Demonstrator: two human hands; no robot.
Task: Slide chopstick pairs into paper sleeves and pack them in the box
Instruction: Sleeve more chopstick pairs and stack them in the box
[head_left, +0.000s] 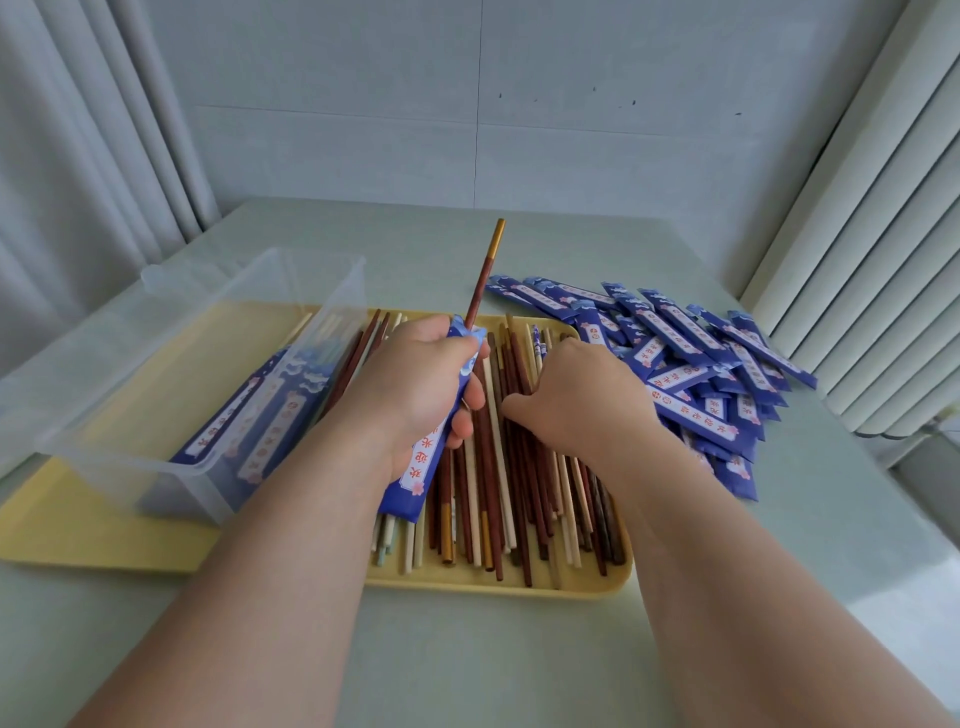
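Over the yellow tray (498, 584) of loose chopsticks (511, 483), the left hand (415, 389) is wrapped around a blue paper sleeve (421, 467), its grip closed on the paper with one dark red chopstick (480, 283) standing out of the sleeve's top, gold tip pointing away. Only that one stick shows in the sleeve, so the pair looks half made. The right hand (576, 400) is down among the loose chopsticks, fingers curled into the pile; whether they already pinch a stick I cannot tell, since the back of the hand hides the fingertips.

Sleeving, then, is the step in hand. The next move probably calls for lifting a matching dark red stick clear of its neighbours, lining its end up with the sleeve's mouth beside the first stick, and pushing it in without creasing the paper.

Left of the tray on the surface, the clear plastic box (171, 364) already holds a few filled sleeves. Empty sleeves (685, 364) lie heaped to the right.
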